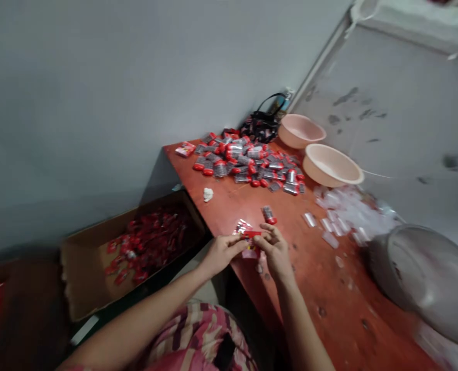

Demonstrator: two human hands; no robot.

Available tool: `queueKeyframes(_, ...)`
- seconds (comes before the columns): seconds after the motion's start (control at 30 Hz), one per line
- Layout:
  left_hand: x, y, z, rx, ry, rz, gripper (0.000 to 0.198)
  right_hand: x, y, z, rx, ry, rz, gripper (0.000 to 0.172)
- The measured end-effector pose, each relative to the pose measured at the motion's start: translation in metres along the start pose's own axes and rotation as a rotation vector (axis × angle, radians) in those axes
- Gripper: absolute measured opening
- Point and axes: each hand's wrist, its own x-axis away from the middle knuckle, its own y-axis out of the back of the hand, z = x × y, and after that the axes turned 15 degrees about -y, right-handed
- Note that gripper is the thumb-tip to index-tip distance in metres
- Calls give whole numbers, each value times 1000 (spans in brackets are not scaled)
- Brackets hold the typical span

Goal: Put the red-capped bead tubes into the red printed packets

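My left hand and my right hand meet over the near edge of a reddish wooden table. Both pinch a small red and silver packet between their fingertips. One small red-capped clear container lies on the table just beyond my right hand. Farther back sits a big pile of the same red-capped containers.
A cardboard box with red packets stands on the floor at the left. Two pink basins and a black bag sit at the back. Clear plastic pieces and a grey metal bowl lie at the right.
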Motion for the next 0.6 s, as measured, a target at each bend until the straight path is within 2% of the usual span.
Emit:
queueKeyframes(0.1, -5, 2, 9, 63, 117, 10, 23, -4, 2, -4, 105, 14, 57, 26)
queueKeyframes(0.2, -8, 4, 18, 59, 127, -25, 21, -19, 14, -1, 380, 115, 77, 14)
queueKeyframes(0.27, -9, 4, 22, 36, 116, -77, 22, -36, 29, 11, 717, 291, 20, 17)
queueKeyframes(0.33, -10, 5, 22, 28, 117, -133, 23, -56, 46, 27, 1129, 497, -49, 28)
queueKeyframes(0.43, -12, 6, 17, 79, 159, -214, 23, -86, 68, 50, 1597, 639, 78, 41)
queueKeyframes(0.47, -12, 6, 14, 106, 180, -239, 22, -93, 73, 55, 1662, 650, 130, 42)
queueKeyframes(0.53, -14, 8, 9, 169, 221, -283, 23, -102, 82, 60, 1647, 628, 179, 39)
queueKeyframes(0.6, -16, 10, 5, 240, 261, -320, 23, -102, 90, 61, 1457, 523, 118, 29)
